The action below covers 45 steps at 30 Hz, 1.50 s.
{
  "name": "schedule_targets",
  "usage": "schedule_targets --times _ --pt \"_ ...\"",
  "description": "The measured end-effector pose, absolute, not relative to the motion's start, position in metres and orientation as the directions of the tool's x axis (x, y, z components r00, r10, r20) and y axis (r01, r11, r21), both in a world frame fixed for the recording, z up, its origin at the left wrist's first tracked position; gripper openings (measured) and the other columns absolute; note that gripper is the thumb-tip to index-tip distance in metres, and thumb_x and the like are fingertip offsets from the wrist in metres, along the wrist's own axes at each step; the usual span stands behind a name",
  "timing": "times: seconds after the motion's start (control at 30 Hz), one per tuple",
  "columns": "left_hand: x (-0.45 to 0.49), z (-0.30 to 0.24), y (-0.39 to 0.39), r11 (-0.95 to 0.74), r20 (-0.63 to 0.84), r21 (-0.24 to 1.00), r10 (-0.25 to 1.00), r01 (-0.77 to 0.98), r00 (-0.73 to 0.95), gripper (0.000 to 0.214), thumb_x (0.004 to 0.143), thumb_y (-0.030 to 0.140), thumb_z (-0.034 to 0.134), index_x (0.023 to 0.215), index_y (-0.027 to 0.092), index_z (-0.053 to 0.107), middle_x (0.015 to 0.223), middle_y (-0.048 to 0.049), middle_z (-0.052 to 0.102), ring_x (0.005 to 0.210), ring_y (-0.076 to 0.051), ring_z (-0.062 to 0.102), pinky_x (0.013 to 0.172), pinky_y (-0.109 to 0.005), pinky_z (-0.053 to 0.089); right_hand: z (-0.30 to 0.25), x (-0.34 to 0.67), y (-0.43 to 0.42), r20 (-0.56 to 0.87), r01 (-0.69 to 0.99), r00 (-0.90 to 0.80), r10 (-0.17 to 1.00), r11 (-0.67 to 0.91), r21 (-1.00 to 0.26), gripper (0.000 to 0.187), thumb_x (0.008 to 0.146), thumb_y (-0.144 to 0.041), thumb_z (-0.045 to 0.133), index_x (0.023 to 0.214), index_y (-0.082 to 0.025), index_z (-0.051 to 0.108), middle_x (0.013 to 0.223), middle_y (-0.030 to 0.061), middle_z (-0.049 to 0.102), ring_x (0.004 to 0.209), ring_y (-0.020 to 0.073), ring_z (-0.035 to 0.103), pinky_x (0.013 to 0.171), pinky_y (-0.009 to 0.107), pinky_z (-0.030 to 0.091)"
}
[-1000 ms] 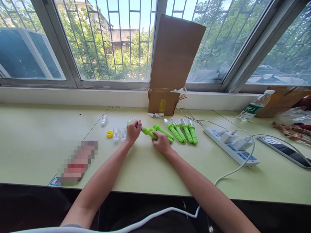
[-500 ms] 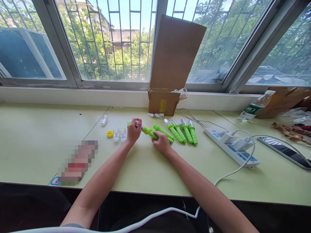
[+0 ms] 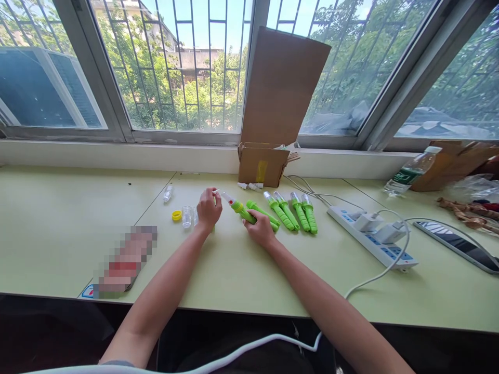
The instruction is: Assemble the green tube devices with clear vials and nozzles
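My right hand (image 3: 260,230) is closed around the handle of a green stick-shaped toy (image 3: 238,207), whose clear tip points up and left. My left hand (image 3: 208,209) is curled just left of that tip, fingers pinched on something small I cannot make out. Two small clear cups (image 3: 187,216) and a yellow cap (image 3: 176,215) lie just left of my left hand. Another green stick (image 3: 263,212) lies beside my right hand. Further right is a row of several finished green sticks (image 3: 296,210) with clear tips.
An open cardboard box (image 3: 262,163) stands at the window sill, small white parts (image 3: 250,185) in front of it. A white power strip (image 3: 374,236) with plugs and cables lies right, then a phone (image 3: 460,244) and a water bottle (image 3: 411,170). A small clear vial (image 3: 167,192) lies far left.
My right hand has tilted the green stick upward, baring its clear tip. My left hand has drawn a little to the left, off the tip.
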<state>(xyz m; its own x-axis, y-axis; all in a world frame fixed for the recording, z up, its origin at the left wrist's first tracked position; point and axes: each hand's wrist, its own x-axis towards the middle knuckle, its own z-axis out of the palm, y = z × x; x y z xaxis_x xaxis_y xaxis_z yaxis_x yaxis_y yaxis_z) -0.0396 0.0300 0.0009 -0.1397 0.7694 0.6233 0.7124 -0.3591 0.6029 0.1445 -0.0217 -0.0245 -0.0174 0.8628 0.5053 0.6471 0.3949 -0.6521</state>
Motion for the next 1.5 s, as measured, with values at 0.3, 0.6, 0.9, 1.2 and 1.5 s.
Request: schedule_targets --times 0.3,0.6,0.9,1.2,1.5 --pt "-0.05 -0.009 0.051 -0.151 0.482 0.39 0.874 0.908 -0.061 0.037 0.086 0.034 0.047 0.119 0.018 0.051 0.123 -0.0166 0.05 0.115 -0.031 0.047 0.091 -0.042 0.04 -0.024 0.144 -0.023 0.504 0.645 0.007 0.864 0.381 -0.663 0.024 0.069 -0.028 0.055 0.088 -0.019 0.068 0.079 0.0034 0.068 0.071 0.02 0.059 0.065 0.029 0.045" --pt "-0.038 -0.007 0.076 -0.05 0.3 0.266 0.953 0.963 -0.033 0.039 0.083 0.033 0.048 0.118 0.017 0.051 0.116 -0.02 0.057 0.111 -0.034 0.05 0.091 -0.05 0.035 -0.022 0.144 -0.024 0.5 0.628 -0.019 0.866 0.399 -0.667 0.023 0.071 -0.027 0.054 0.087 -0.019 0.067 0.074 0.0021 0.065 0.067 0.019 0.057 0.062 0.028 0.043" --pt "-0.036 -0.003 0.094 -0.106 0.25 0.184 0.967 0.977 0.058 0.031 0.08 0.012 0.048 0.108 0.019 0.056 0.102 -0.0154 0.065 0.104 -0.031 0.056 0.095 -0.053 0.029 -0.021 0.144 -0.026 0.496 0.625 -0.02 0.868 0.398 -0.672 0.024 0.072 -0.026 0.054 0.09 -0.019 0.067 0.08 0.0026 0.067 0.071 0.0196 0.059 0.065 0.028 0.044" --pt "-0.041 0.016 0.064 -0.326 0.588 0.571 0.803 0.754 -0.098 0.027 0.089 0.039 0.045 0.101 0.019 0.058 0.095 -0.0116 0.065 0.091 -0.025 0.059 0.079 -0.034 0.04 -0.023 0.145 -0.023 0.507 0.635 -0.02 0.861 0.403 -0.659 0.023 0.07 -0.025 0.056 0.088 -0.018 0.068 0.083 0.0042 0.069 0.074 0.0205 0.06 0.066 0.028 0.045" --pt "-0.055 0.028 0.042 -0.384 0.558 0.826 0.655 0.412 -0.509 0.032 0.095 0.038 0.032 0.072 0.021 0.045 0.056 0.0017 0.048 0.049 -0.014 0.042 0.054 -0.026 0.027 -0.024 0.144 -0.024 0.508 0.652 -0.04 0.86 0.408 -0.639 0.022 0.072 -0.025 0.055 0.088 -0.019 0.068 0.079 0.0032 0.068 0.071 0.0201 0.06 0.066 0.028 0.045"
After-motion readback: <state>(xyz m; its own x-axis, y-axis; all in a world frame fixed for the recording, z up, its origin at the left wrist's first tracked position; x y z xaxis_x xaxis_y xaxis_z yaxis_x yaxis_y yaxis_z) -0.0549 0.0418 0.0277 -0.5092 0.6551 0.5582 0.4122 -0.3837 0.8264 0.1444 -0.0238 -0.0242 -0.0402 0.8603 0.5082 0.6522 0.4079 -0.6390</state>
